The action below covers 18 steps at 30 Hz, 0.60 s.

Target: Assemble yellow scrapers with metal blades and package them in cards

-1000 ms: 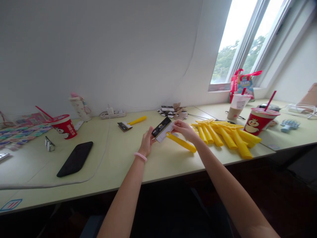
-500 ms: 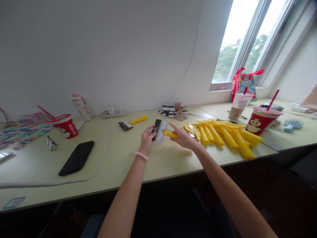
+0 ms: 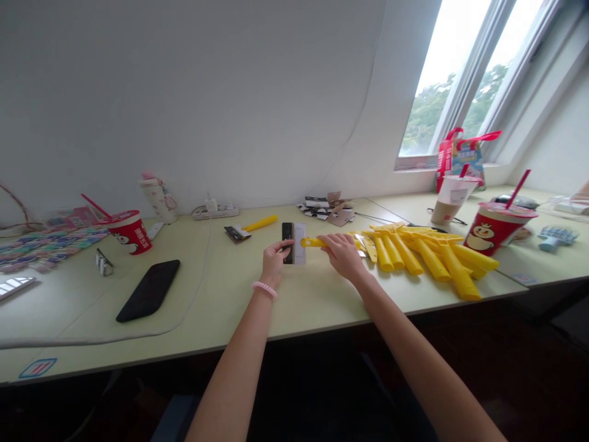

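My left hand (image 3: 275,258), with a pink coil band at the wrist, pinches the edge of a black-and-clear card package (image 3: 299,236). A yellow tool (image 3: 313,242) is gripped in my right hand (image 3: 342,252); its flat end touches or overlaps the package's clear side. Right beside my right hand lies a pile of yellow tools (image 3: 411,248) with wide handles. Behind my left hand, another yellow tool (image 3: 260,223) rests with a black card sleeve (image 3: 237,234) on its head.
Black-and-brown card pieces (image 3: 329,209) lie by the wall near a power strip (image 3: 215,212). A black phone (image 3: 148,291), a red cup (image 3: 131,233) and glasses (image 3: 103,263) stand left. Another red cup (image 3: 497,228) is right, beside a milk-tea cup (image 3: 451,199).
The package has turned to lie squarer between my hands. My right hand has closed over the yellow tool, which now lies more level. The view has shifted slightly left.
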Tool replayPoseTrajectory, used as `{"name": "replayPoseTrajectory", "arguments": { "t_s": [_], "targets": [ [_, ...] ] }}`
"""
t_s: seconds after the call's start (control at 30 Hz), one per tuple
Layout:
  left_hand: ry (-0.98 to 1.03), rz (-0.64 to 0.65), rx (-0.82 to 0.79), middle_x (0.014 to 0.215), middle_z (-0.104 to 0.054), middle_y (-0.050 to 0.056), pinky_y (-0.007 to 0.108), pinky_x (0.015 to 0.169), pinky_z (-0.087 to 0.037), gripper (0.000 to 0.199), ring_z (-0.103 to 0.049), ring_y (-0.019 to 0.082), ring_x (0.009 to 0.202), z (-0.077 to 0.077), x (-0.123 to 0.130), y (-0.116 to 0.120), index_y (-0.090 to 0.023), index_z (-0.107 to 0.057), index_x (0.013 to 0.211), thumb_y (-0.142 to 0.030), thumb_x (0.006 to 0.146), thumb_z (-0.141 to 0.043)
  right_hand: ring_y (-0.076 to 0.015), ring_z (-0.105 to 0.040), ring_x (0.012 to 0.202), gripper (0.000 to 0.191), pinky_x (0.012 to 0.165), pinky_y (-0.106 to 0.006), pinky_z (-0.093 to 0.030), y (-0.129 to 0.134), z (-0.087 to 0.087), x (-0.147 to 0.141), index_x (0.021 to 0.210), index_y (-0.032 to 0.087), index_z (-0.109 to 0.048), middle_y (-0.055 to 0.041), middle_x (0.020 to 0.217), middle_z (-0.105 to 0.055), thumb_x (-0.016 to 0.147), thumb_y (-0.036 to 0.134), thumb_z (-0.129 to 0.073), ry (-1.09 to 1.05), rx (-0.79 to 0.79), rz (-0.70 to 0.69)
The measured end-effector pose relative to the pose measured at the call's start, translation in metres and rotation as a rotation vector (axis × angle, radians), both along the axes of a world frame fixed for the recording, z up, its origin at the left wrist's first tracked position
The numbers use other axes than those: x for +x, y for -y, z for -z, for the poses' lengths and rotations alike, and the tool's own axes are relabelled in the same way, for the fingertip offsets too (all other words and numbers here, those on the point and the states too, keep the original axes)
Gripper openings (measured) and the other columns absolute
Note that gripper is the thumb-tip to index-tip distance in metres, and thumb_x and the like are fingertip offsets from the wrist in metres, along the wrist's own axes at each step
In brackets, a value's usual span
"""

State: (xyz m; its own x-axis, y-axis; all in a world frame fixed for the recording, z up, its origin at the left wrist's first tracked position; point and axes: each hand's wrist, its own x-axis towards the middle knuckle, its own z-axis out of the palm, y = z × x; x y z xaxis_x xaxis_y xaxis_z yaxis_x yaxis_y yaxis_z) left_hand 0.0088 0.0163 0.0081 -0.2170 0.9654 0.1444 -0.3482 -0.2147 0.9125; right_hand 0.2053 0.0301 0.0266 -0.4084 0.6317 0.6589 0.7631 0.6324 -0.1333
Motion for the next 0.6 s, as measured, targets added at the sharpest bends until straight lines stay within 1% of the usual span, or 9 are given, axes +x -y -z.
{"name": "replayPoseTrajectory", "arguments": {
  "t_s": [0.1, 0.17, 0.23, 0.3, 0.33, 0.37, 0.43, 0.5, 0.6],
  "targets": [
    [0.127, -0.173, 0.000, 0.081, -0.067, 0.005, 0.032, 0.079, -0.045, 0.022, -0.060, 0.015, 0.076, 0.002, -0.008, -0.006, -0.015, -0.070, 0.078, -0.005, 0.060, -0.061, -0.0268, -0.037, 0.119, 0.045, 0.099, -0.047, -0.026, 0.004, 0.000, 0.003, 0.124, 0.023, -0.046, -0.0090, 0.125, -0.049, 0.082, 0.012, -0.036, -0.096, 0.150, 0.089],
    [0.224, -0.368, 0.009, 0.082, -0.066, 0.004, 0.030, 0.080, -0.045, 0.024, -0.060, 0.013, 0.078, 0.003, -0.016, -0.012, -0.017, -0.069, 0.078, -0.004, 0.062, -0.058, -0.0279, -0.026, 0.127, 0.051, 0.102, -0.050, -0.023, 0.007, 0.001, 0.007, 0.129, 0.023, -0.041, -0.0086, 0.134, -0.038, 0.079, 0.010, -0.036, -0.184, 0.208, 0.145],
    [0.241, -0.572, 0.024, 0.085, -0.065, 0.003, 0.028, 0.082, -0.044, 0.025, -0.059, 0.013, 0.083, 0.004, -0.029, -0.017, -0.017, -0.069, 0.078, -0.003, 0.063, -0.056, -0.0282, -0.023, 0.128, 0.051, 0.102, -0.051, -0.025, 0.007, 0.004, 0.010, 0.126, 0.023, -0.043, -0.0082, 0.134, -0.036, 0.077, 0.010, -0.036, -0.238, 0.209, 0.151],
    [0.244, -0.717, 0.010, 0.084, -0.065, 0.004, 0.028, 0.081, -0.044, 0.025, -0.059, 0.014, 0.085, 0.006, -0.044, -0.022, -0.017, -0.068, 0.079, -0.003, 0.064, -0.054, -0.0276, -0.026, 0.126, 0.045, 0.100, -0.051, -0.029, 0.006, 0.008, 0.011, 0.116, 0.023, -0.051, -0.0086, 0.128, -0.042, 0.076, 0.009, -0.037, -0.252, 0.185, 0.117],
    [0.248, -0.766, -0.031, 0.082, -0.064, 0.005, 0.028, 0.080, -0.044, 0.025, -0.059, 0.014, 0.084, 0.007, -0.053, -0.023, -0.016, -0.067, 0.079, -0.003, 0.064, -0.053, -0.0273, -0.028, 0.125, 0.042, 0.099, -0.051, -0.030, 0.005, 0.009, 0.011, 0.111, 0.023, -0.054, -0.0089, 0.124, -0.044, 0.075, 0.008, -0.037, -0.252, 0.171, 0.095],
    [0.242, -0.775, -0.055, 0.079, -0.063, 0.005, 0.029, 0.079, -0.045, 0.024, -0.060, 0.015, 0.082, 0.007, -0.061, -0.024, -0.016, -0.067, 0.080, -0.004, 0.065, -0.053, -0.0271, -0.031, 0.123, 0.039, 0.098, -0.050, -0.032, 0.004, 0.011, 0.011, 0.106, 0.023, -0.057, -0.0091, 0.120, -0.046, 0.075, 0.008, -0.038, -0.248, 0.158, 0.073],
    [0.175, -0.727, -0.028, 0.075, -0.063, 0.005, 0.029, 0.076, -0.046, 0.023, -0.061, 0.015, 0.080, 0.007, -0.077, -0.026, -0.016, -0.067, 0.083, -0.009, 0.067, -0.053, -0.0266, -0.035, 0.119, 0.036, 0.096, -0.049, -0.034, 0.004, 0.012, 0.009, 0.099, 0.023, -0.059, -0.0092, 0.115, -0.048, 0.074, 0.007, -0.038, -0.234, 0.133, 0.031],
    [0.099, -0.694, -0.071, 0.072, -0.062, 0.004, 0.030, 0.075, -0.047, 0.021, -0.061, 0.016, 0.077, 0.006, -0.089, -0.026, -0.015, -0.066, 0.083, -0.012, 0.066, -0.054, -0.0258, -0.037, 0.116, 0.034, 0.095, -0.048, -0.035, 0.004, 0.012, 0.007, 0.094, 0.022, -0.060, -0.0092, 0.113, -0.049, 0.074, 0.006, -0.039, -0.216, 0.106, 0.001],
    [0.009, -0.622, -0.140, 0.069, -0.062, 0.006, 0.033, 0.076, -0.046, 0.015, -0.061, 0.019, 0.077, 0.003, -0.100, -0.027, -0.014, -0.065, 0.076, -0.012, 0.062, -0.059, -0.0250, -0.041, 0.111, 0.032, 0.094, -0.045, -0.037, 0.007, 0.012, 0.004, 0.090, 0.021, -0.061, -0.0093, 0.110, -0.050, 0.074, 0.005, -0.039, -0.199, 0.063, -0.026]
  ]
}}
